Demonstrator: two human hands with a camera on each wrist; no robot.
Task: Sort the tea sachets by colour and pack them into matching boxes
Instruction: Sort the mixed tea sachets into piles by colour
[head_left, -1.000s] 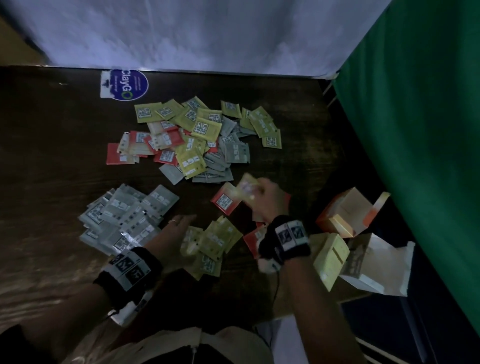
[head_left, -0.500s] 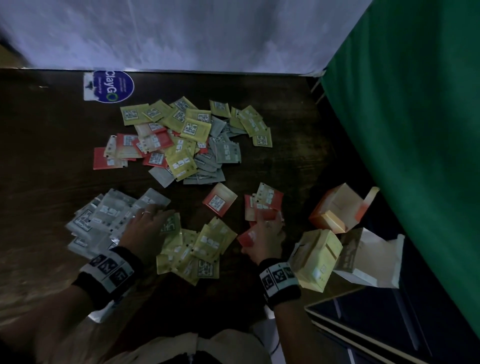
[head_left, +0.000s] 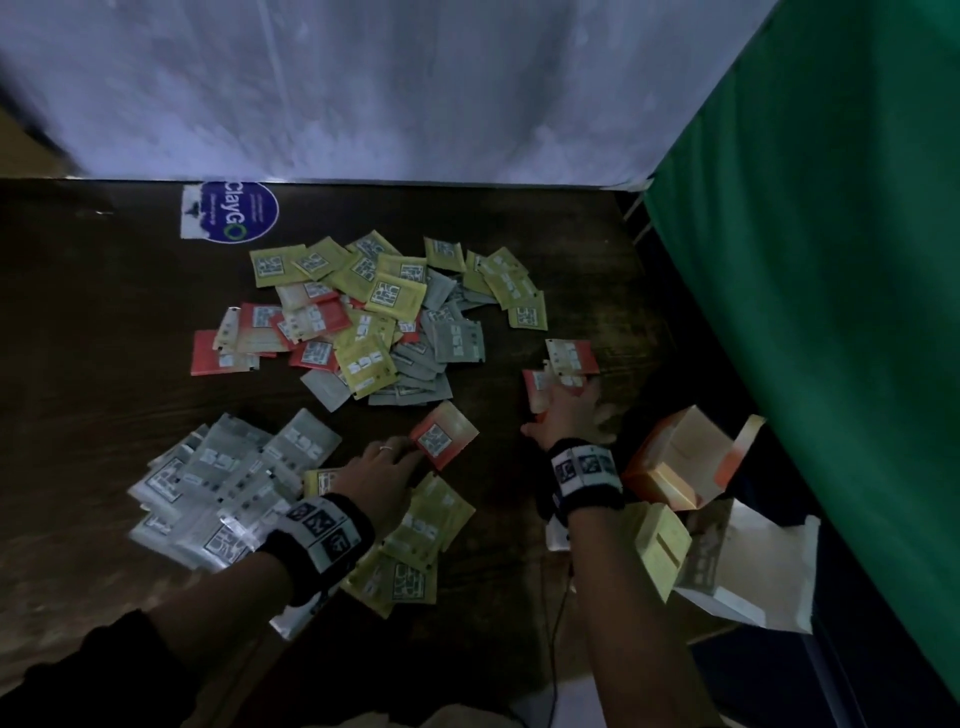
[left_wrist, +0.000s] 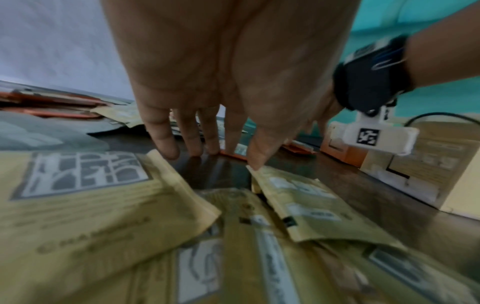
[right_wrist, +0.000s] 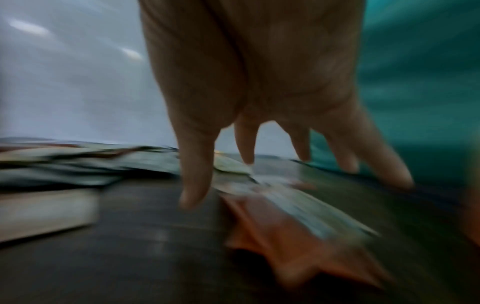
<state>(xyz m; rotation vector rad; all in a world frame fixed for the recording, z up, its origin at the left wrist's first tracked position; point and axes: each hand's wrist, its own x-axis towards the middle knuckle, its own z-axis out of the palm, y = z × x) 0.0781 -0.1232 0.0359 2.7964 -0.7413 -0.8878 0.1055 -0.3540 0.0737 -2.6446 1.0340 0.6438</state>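
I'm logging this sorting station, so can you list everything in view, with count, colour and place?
Mixed sachet heap: many, yellow, red and grey, far centre of table.
Grey sachet pile: many, grey, near left.
Yellow sachet pile: several, yellow, near centre, partly under the left wrist.
Lone red sachet: one, red, at the left fingertips.
Red sachet group: a few, red, under and beyond the right hand.
Orange box: one, open, right edge.
Yellow box: one, beside the right wrist.
Pale box: one, whitish, open, near right.
Round sticker: one, blue, far left of table.
Table: one, dark wood.
Green curtain: one, right.
Left hand: open, touching the lone red sachet.
Right hand: open, resting on the red sachets.
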